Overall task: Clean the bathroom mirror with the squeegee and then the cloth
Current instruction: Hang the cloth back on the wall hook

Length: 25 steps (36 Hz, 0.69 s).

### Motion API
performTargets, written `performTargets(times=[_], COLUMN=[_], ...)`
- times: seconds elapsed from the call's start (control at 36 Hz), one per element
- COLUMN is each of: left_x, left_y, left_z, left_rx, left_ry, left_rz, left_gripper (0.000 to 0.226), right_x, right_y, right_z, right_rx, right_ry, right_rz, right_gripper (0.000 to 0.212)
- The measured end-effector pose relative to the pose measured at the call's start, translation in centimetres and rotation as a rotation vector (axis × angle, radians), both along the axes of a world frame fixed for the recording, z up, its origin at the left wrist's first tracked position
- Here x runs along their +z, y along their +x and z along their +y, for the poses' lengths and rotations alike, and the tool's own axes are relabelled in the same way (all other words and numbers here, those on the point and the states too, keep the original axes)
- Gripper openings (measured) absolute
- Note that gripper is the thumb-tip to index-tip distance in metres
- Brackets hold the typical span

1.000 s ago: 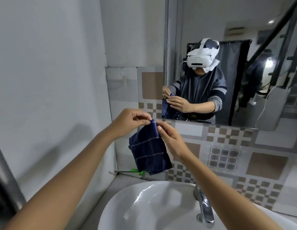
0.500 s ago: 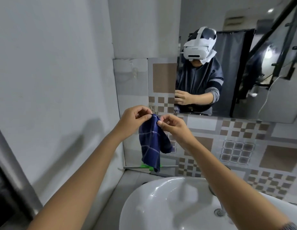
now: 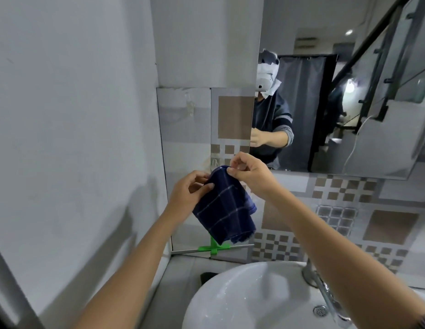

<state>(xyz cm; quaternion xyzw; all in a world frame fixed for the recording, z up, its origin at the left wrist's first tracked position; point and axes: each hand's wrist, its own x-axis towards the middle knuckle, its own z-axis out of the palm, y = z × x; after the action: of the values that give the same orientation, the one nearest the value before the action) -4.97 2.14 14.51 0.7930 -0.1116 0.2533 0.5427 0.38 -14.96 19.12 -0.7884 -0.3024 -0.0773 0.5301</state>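
A dark blue checked cloth (image 3: 224,210) hangs in front of the tiled wall, above the sink's left side. My left hand (image 3: 189,194) pinches its upper left edge. My right hand (image 3: 248,173) pinches its top corner, close to a clear hook on the tile. The mirror (image 3: 337,103) fills the upper right and reflects a person with a headset. A green squeegee (image 3: 213,247) with a long blade leans against the wall's foot, partly hidden behind the cloth.
A white sink (image 3: 254,300) sits below, with a chrome tap (image 3: 324,293) at its right and a drain (image 3: 320,310). A plain grey wall (image 3: 76,138) closes the left side. A clear hook (image 3: 189,104) sticks to the upper tile.
The view has swung left and down. Both hands have kept hold of the cloth and raised its top toward the hook on the tile; the cloth now hangs slanted.
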Motion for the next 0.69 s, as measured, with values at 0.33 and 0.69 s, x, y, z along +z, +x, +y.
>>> performTargets(times=[0.33,0.69], left_x=[6.1,14.7], left_y=[1.7,7.4], left_z=[4.3,7.3], left_rx=[0.195,0.451], left_ry=[0.199,0.172], left_rz=[-0.231,-0.485], left_gripper=[0.013,0.016], right_x=[3.4,12.6], right_y=[1.7,5.8], right_z=[1.3,8.7], right_rx=[-0.074,-0.305], right_ry=[-0.159,0.002], right_rz=[-0.097,-0.493], right_gripper=[0.009,0.006])
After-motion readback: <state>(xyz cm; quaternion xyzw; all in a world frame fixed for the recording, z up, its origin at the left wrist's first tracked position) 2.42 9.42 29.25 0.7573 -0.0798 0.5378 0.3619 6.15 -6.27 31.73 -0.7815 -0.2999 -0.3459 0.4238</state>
